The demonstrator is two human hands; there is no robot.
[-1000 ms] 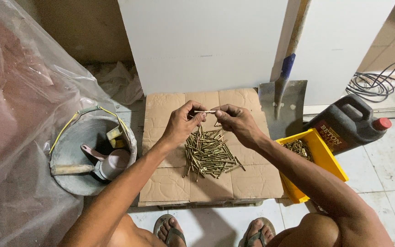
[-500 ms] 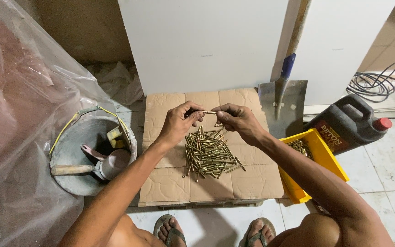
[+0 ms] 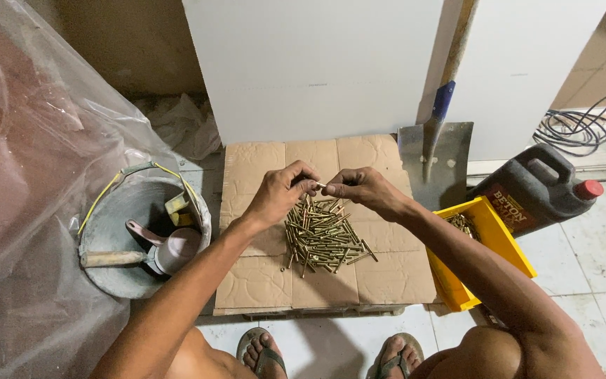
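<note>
At the cardboard sheet's (image 3: pixel 261 281) middle lies a pile of brass-coloured screws (image 3: pixel 324 235). Just above it the left hand (image 3: pixel 282 193) and right hand (image 3: pixel 362 191) meet, fingertips of both pinching one screw (image 3: pixel 322 185) between them. A yellow bin (image 3: pixel 489 253) sits off the right edge, a bucket (image 3: pixel 142 238) off the left, a shovel (image 3: pixel 435 151) at the far right corner
</note>
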